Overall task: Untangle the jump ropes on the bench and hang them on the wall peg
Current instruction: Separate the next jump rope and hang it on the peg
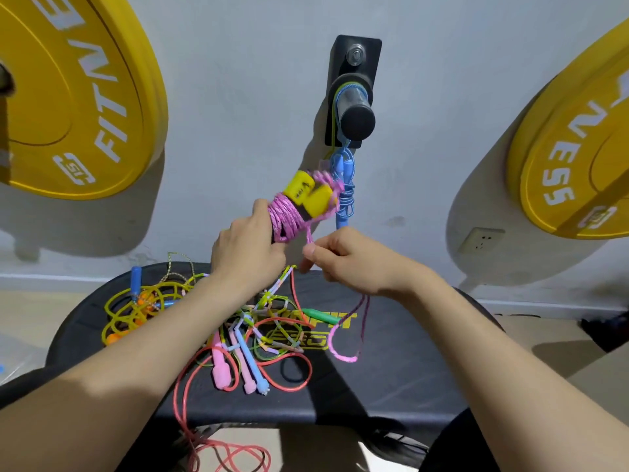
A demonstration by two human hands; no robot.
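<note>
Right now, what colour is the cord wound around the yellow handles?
Pink cord, flecked white; head view.

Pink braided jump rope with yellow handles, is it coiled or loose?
Mostly coiled: the pink cord wraps the yellow handles in the left hand; a loose tail hangs from the right hand.

Gripping a pink braided rope (285,218) wound round yellow plastic handles (306,195) with the left hand (248,248), pinching its loose strand (309,237) with the right hand (343,262).

Gym: yellow weight plates (78,93) wall-mounted, padded bench (391,369), jump ropes (258,332).
</note>
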